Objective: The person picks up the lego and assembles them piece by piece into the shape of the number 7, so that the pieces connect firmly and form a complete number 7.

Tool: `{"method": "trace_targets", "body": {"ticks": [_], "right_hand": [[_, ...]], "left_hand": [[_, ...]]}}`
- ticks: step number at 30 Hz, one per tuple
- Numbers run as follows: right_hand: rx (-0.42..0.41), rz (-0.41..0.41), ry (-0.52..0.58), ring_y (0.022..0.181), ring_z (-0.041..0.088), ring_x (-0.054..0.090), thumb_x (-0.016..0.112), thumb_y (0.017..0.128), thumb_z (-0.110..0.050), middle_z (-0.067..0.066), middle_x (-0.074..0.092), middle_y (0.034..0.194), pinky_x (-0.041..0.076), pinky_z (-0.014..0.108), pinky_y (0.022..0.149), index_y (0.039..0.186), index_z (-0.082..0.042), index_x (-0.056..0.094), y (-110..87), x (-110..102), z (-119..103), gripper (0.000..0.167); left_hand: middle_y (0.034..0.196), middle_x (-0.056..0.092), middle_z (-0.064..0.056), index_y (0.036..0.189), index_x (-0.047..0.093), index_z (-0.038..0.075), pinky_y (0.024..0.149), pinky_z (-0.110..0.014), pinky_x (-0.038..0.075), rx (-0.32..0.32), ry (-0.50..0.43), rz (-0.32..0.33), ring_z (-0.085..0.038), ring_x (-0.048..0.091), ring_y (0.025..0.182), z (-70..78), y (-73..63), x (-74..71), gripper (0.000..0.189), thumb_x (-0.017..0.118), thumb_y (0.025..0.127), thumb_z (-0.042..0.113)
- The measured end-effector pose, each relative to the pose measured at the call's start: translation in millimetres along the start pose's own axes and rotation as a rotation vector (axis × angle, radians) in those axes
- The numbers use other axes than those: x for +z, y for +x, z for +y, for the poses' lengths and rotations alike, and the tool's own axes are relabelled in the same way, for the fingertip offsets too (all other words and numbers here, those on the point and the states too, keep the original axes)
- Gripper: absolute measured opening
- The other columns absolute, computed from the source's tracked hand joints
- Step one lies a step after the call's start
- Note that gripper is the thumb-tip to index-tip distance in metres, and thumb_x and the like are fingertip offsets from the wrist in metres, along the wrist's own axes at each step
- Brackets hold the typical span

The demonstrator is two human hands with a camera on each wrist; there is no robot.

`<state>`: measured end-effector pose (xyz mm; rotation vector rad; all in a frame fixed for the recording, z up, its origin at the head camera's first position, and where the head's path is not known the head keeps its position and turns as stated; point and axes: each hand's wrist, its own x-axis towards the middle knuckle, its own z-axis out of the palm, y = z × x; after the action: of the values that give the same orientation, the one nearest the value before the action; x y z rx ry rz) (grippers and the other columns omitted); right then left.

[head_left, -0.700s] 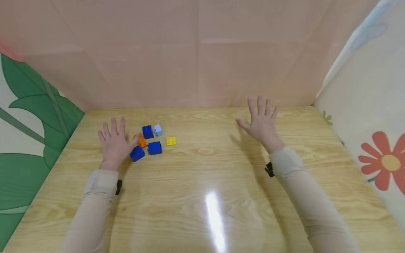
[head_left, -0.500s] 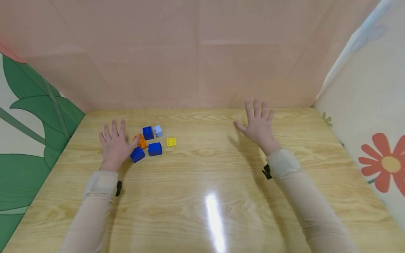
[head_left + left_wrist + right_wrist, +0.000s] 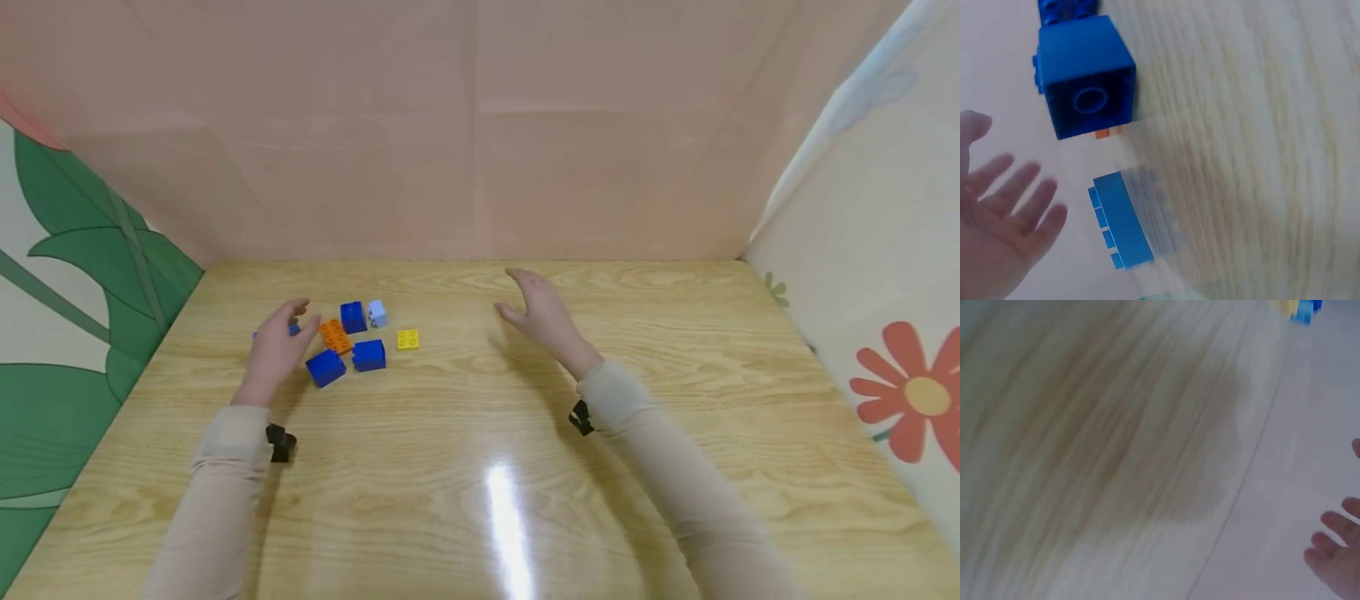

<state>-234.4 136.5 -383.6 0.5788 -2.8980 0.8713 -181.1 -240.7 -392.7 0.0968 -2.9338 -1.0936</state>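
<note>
In the head view my left hand [image 3: 272,357] is over the table's left side, thumb apart from the bent fingers, holding nothing. A long blue brick [image 3: 294,330] shows partly behind it; in the left wrist view that studded brick [image 3: 1124,220] lies beside the fingertips. Right of this hand are an orange brick [image 3: 335,337], a dark blue brick [image 3: 326,367], another blue brick [image 3: 370,355] and a third blue brick [image 3: 352,317]. My right hand [image 3: 550,323] hovers over the middle of the table, thumb and fingers apart, nothing in it.
A light blue brick [image 3: 377,313] and a yellow brick [image 3: 408,339] lie at the group's right edge. A pink cloth backdrop [image 3: 480,167] rises behind the wooden table [image 3: 450,500], with printed panels at both sides.
My right hand has moved left and turned inward. My left hand has rolled and bent its fingers, uncovering the orange brick and part of the long blue one. The bricks stay put.
</note>
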Motion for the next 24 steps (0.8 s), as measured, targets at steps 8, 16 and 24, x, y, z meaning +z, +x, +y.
{"method": "trace_targets", "body": {"ticks": [8, 16, 24], "right_hand": [[-0.015, -0.133, 0.195, 0.127, 0.032, 0.051, 0.061, 0.094, -0.020, 0.016, 0.054, 0.138, 0.044, 0.043, 0.107, 0.135, -0.002, 0.051, 8.7, 31.4, -45.5, 0.046], [-0.007, -0.245, 0.322, 0.118, 0.026, 0.058, 0.063, 0.092, -0.014, 0.014, 0.060, 0.130, 0.050, 0.035, 0.100, 0.131, -0.003, 0.056, 16.2, 62.9, -79.7, 0.040], [-0.018, -0.306, 0.395, 0.113, 0.027, 0.062, 0.063, 0.091, -0.007, 0.016, 0.062, 0.127, 0.053, 0.031, 0.095, 0.126, 0.001, 0.058, 16.3, 88.0, -100.8, 0.037]], "left_hand": [[0.130, 0.054, -0.026, 0.137, 0.047, 0.001, 0.101, -0.055, 0.044, 0.040, -0.074, -0.092, -0.042, 0.051, 0.120, -11.4, -9.9, -7.2, 0.048, 0.044, 0.102, 0.034], [0.135, 0.050, -0.026, 0.142, 0.041, 0.002, 0.100, -0.056, 0.044, -0.015, -0.061, -0.263, -0.043, 0.047, 0.124, -25.5, -16.3, -10.8, 0.064, 0.047, 0.097, 0.047], [0.137, 0.046, -0.027, 0.143, 0.039, 0.002, 0.098, -0.053, 0.045, -0.014, -0.061, -0.355, -0.040, 0.047, 0.121, -30.4, -20.5, -6.5, 0.074, 0.059, 0.090, 0.051]]}}
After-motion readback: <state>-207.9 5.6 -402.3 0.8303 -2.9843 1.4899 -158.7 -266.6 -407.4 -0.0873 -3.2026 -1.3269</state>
